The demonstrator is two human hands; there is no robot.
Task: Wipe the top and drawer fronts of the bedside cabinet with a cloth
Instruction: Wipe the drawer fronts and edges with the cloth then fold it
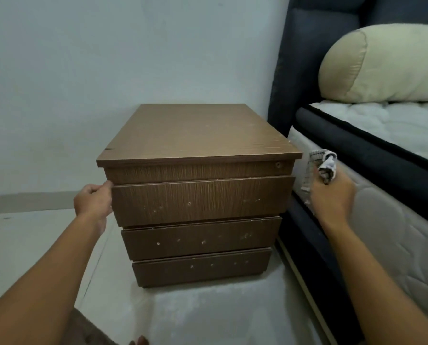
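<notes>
Wiping looks barely begun, or not begun at all: pale specks show on the cabinet top and on all three drawer fronts. The cabinet stands on the floor against the wall, just beside the bed. The left hand grips the left edge of the top drawer, fingers curled around it. The right hand hangs off to the cabinet's right, closed around the bunched cloth, which touches no surface of the cabinet. By my judgement, top and fronts all remain.
</notes>
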